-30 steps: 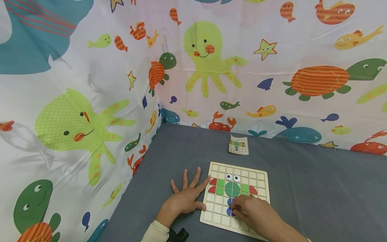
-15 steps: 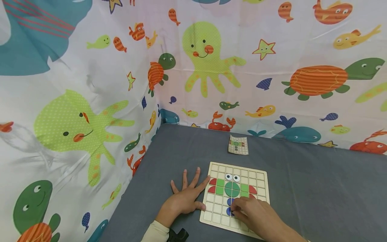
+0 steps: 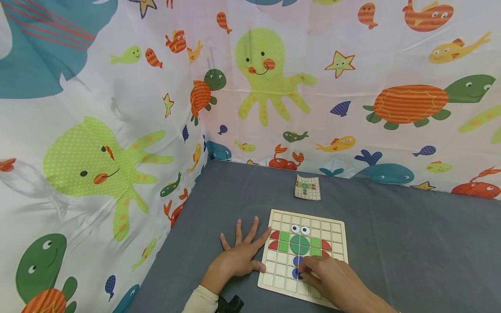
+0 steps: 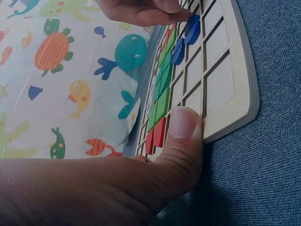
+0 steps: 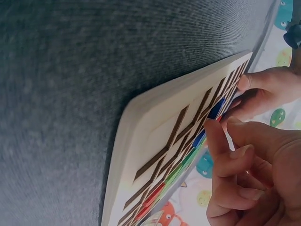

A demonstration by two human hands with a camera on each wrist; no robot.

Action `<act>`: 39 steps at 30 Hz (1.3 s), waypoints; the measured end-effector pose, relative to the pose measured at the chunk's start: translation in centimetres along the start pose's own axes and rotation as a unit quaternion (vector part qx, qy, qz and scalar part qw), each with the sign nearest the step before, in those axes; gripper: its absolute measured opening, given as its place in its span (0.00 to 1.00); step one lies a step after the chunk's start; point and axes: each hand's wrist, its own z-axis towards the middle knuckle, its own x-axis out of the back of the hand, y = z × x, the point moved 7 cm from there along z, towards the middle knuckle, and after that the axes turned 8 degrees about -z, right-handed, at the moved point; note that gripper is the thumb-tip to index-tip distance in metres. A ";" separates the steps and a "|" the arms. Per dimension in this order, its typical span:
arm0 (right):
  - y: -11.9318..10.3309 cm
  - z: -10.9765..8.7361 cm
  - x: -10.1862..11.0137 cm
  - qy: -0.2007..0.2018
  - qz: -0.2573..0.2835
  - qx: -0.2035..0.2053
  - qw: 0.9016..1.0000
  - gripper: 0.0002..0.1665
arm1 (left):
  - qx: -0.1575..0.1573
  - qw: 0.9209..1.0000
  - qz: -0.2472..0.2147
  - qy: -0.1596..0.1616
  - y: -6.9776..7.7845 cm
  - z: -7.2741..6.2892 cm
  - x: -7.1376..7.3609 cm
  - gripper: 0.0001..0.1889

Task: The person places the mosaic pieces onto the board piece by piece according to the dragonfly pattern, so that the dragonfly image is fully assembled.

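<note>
A wooden grid board [image 3: 279, 281] lies on the grey cloth, bearing flat coloured tiles. My left hand [image 3: 236, 260] rests spread at its left side; in the left wrist view the thumb [image 4: 182, 123] presses the board's edge. My right hand [image 3: 332, 276] is over the lower middle, fingers curled, thumb and index finger at the lower blue rounded tile [image 3: 295, 273]. In the right wrist view the index fingertip touches a blue tile [image 5: 217, 108]. Above sit a green circle [image 3: 299, 244], light green squares [image 3: 284, 241], red rounded tiles [image 3: 275, 235] and two eye tiles [image 3: 295, 228].
A small printed card [image 3: 308, 194] with a similar tile pattern lies behind the board. Grey cloth [image 3: 411, 243] extends to the right. A curtain [image 3: 297, 56] printed with sea animals hangs behind and at the left. A black object [image 3: 230, 304] is by the left wrist.
Both hands keep nearly the same pose, with the right fingertips still at the blue tiles. The whole view shifts very slightly.
</note>
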 end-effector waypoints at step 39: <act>6.4 -3.1 4.7 0.042 0.023 -0.101 0.994 0.05 | -0.080 0.996 0.035 -0.006 0.7 0.5 0.3 0.55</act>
